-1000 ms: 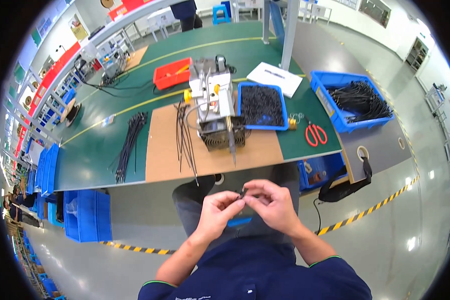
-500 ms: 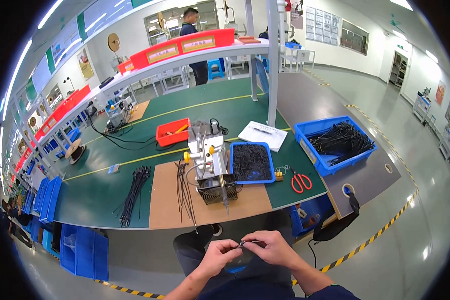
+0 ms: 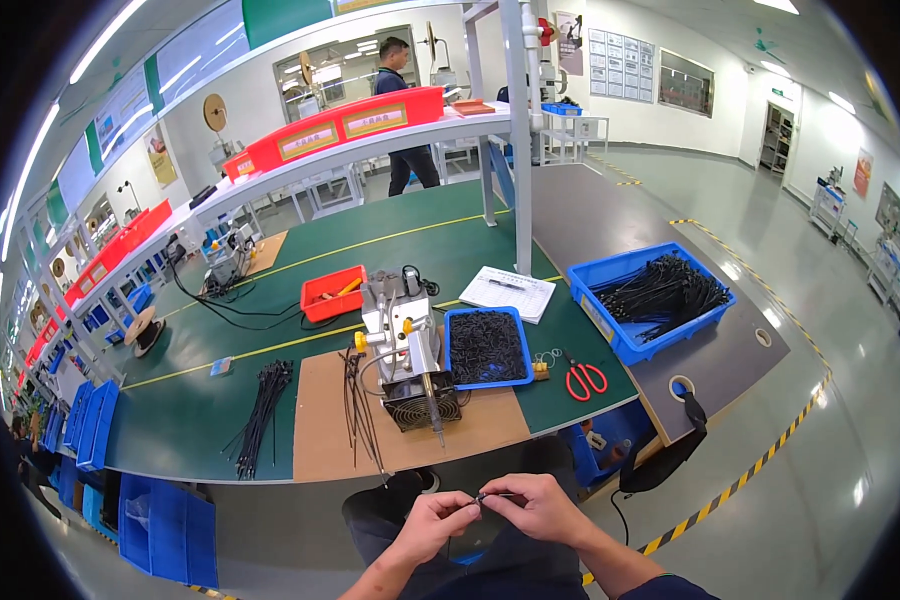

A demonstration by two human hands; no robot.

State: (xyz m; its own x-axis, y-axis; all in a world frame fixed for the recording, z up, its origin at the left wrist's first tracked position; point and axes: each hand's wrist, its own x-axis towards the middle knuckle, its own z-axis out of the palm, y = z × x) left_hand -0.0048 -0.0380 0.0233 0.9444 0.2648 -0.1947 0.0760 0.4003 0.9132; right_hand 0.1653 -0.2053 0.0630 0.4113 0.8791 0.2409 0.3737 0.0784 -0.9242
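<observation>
Above my lap, just off the table's front edge, my left hand (image 3: 432, 525) and my right hand (image 3: 540, 508) meet fingertip to fingertip. Both pinch a thin black cable (image 3: 480, 497), of which only a small dark bit shows between the fingers. Nearest on the table stands a small bench machine (image 3: 425, 350) with a fan grille and a nozzle pointing toward me. Several black cables (image 3: 360, 405) lie on the brown board to its left, and a larger bundle of cables (image 3: 265, 415) rests farther left.
Right of the machine sits a blue tray (image 3: 490, 384) of small black pieces, with red-handled scissors (image 3: 587, 380) beside it. A blue bin (image 3: 660, 350) of black cables stands at the right. Paper (image 3: 510, 293) and a red tray (image 3: 315, 308) lie behind. A shelf post (image 3: 519, 150) rises at the back.
My view has shifted, so the table appears lower and farther left. Both hands keep their pinch on the cable. In the background, a person has moved to the right.
</observation>
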